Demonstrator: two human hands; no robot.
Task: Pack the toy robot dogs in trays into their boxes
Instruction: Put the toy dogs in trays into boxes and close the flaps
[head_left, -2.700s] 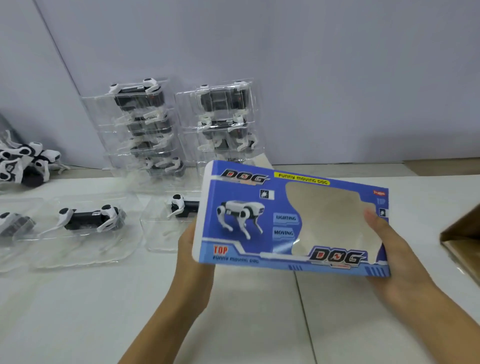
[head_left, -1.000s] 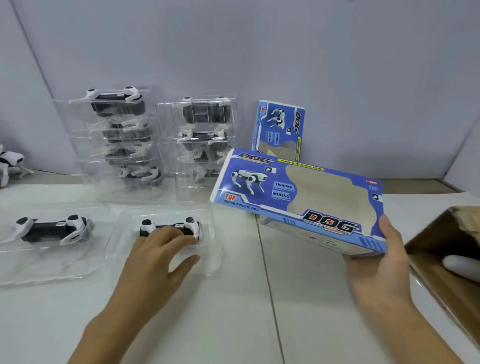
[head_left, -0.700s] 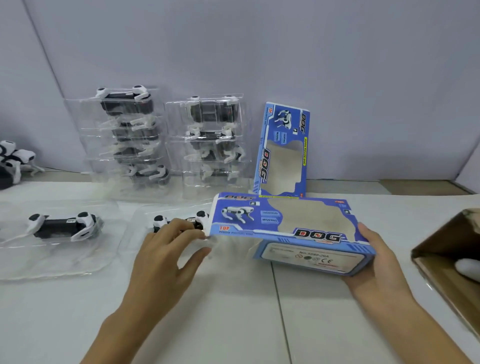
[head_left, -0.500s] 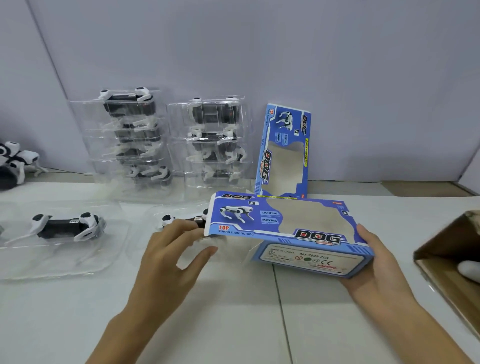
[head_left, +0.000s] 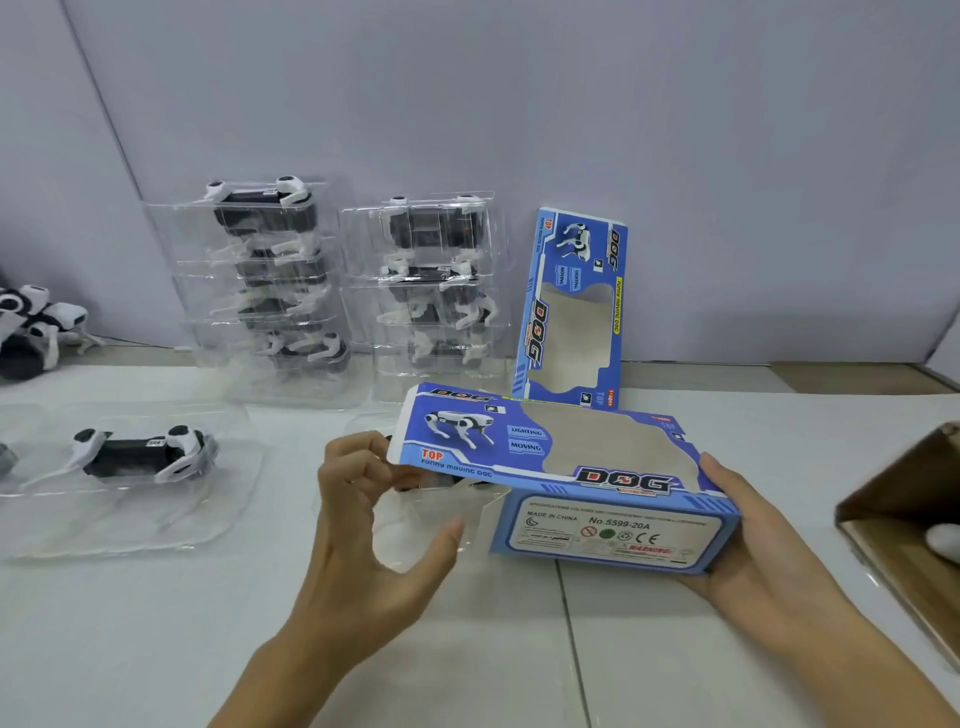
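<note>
Insertion step: your left hand (head_left: 363, 525) fingers pinch the clear tray (head_left: 415, 525) at the box (head_left: 571, 467) mouth, right hand (head_left: 753, 545) clamped on the box. Next, slide it in square.

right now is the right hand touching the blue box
Touching: the head view shows the right hand with its fingers wrapped round the end of the blue box.

Toy packing workstation: stacked trayed robot dogs (head_left: 270, 280), printed boxes (head_left: 574, 306).
</note>
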